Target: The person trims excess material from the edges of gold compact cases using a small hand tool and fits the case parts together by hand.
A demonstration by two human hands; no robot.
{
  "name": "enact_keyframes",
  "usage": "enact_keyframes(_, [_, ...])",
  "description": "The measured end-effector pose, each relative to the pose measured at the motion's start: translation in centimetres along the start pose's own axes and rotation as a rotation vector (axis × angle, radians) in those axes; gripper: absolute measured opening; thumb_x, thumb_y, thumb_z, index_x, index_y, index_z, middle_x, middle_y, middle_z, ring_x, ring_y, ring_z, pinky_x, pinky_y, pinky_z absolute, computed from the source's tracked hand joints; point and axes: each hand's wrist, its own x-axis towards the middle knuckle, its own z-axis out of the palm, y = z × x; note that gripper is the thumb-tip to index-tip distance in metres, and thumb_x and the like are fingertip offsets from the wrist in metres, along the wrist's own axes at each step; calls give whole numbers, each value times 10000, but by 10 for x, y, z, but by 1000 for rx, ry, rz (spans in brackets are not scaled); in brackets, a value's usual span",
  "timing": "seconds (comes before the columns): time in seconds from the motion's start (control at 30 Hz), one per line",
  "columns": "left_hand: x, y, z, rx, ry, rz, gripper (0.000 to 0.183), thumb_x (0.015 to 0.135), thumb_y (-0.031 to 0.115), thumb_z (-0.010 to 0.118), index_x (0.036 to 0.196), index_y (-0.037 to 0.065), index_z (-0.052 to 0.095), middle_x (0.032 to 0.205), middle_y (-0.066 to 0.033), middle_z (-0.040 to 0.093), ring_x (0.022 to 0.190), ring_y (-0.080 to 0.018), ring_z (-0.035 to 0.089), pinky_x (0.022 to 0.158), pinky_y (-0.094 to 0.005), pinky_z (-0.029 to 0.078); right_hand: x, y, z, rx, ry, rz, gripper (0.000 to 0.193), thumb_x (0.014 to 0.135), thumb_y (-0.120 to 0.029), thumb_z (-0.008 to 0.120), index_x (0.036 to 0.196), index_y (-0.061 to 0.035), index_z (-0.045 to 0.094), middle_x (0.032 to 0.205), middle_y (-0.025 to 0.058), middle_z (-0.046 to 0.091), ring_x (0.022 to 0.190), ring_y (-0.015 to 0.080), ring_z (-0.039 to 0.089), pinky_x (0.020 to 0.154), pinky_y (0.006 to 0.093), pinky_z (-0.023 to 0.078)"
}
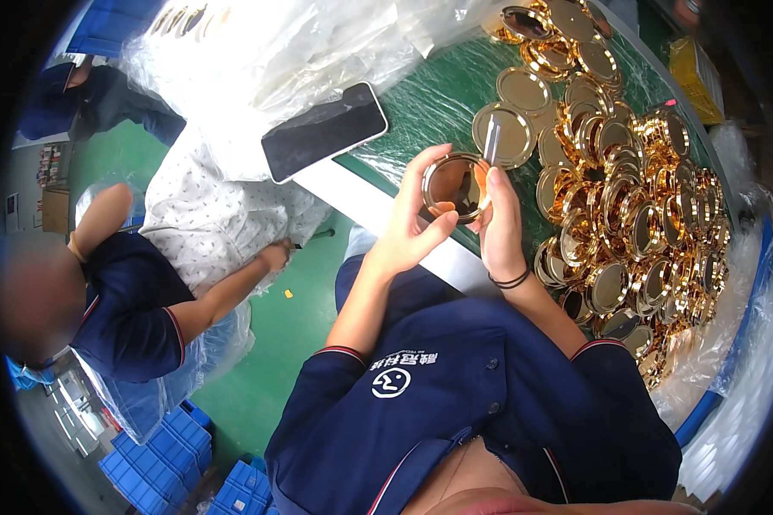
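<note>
A green-floored [296, 378] workroom spread out below, with a film-covered green table [438, 94] slanting across the middle, and nearest of all came the wearer's navy shirt [438, 403], both forearms reaching up from it. On to the hands, then, and they were together on one piece! The left hand [404, 236] had thumb and fingers clamped around the near and left side of a round gold disc [455, 187], while the right hand [502, 219], a dark band [510, 281] at its wrist, gripped the opposite rim. It looked a careful hold, the edges taking most of the contact, probably so the mirror-bright face stayed in view; it was throwing back orange glints of the fingers. The disc itself was up off the table, just over its white edge, facing the wearer. Close by on the right lay a great heap of gold discs [627, 215], overlapping and tilted every way, well within the right hand's reach; the clear film beneath was likely there to spare them scratches. Up and to the left, a dark-screened phone [325, 133] rested at the table's corner, apart from the heap, and beyond it sprawled crumpled clear plastic [318, 51]. Off to the far left, a co-worker [133, 300] in navy sat beside a pale patterned cloth [219, 206], with blue crates [163, 459] behind.
</note>
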Motion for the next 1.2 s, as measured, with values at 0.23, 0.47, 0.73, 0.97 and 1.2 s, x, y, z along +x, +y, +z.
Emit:
enact_keyframes(0.23, [0, 0, -2, -78, 10, -53, 698, 767, 138, 590, 1360, 7, 246, 1310, -121, 342, 1217, -210, 364, 1000, -327, 308, 1, 3, -1, -31, -62, -33, 315, 938, -348, 398, 982, -67, 533, 723, -53, 503, 546, -9, 394, 432, 154, 283])
enact_keyframes(0.47, [0, 6, 1, 47, -32, -24, 677, 777, 158, 594, 1350, 6, 269, 1312, -125, 341, 1227, -209, 347, 1007, -324, 294, 2, 3, -2, -106, -14, -107, 254, 948, -286, 417, 971, -63, 537, 730, -58, 499, 561, -16, 392, 435, 149, 287])
enact_keyframes(0.73, [-3, -2, -3, 31, -13, 0, 702, 768, 166, 594, 1358, 6, 250, 1328, -137, 324, 1240, -216, 335, 1022, -334, 278, 0, 8, -6, 110, -73, 21, 302, 913, -361, 466, 1006, -82, 532, 747, -58, 499, 567, -20, 378, 436, 155, 273])
enact_keyframes(0.97, [0, 7, 4, 126, -65, -31, 753, 730, 139, 595, 1372, 0, 226, 1345, -150, 311, 1270, -245, 308, 1048, -351, 240, 6, 16, -7, -96, -68, -190, 296, 835, -119, 615, 1088, -1, 519, 981, 56, 594, 847, 99, 574, 678, 214, 479])
enact_keyframes(1.2, [4, 14, 1, 111, -17, 10, 723, 759, 189, 597, 1366, 8, 249, 1333, -160, 327, 1272, -252, 300, 1051, -351, 222, 6, 6, -1, -65, -31, -50, 350, 921, -356, 461, 1082, -53, 533, 777, -56, 523, 534, -24, 370, 416, 146, 255])
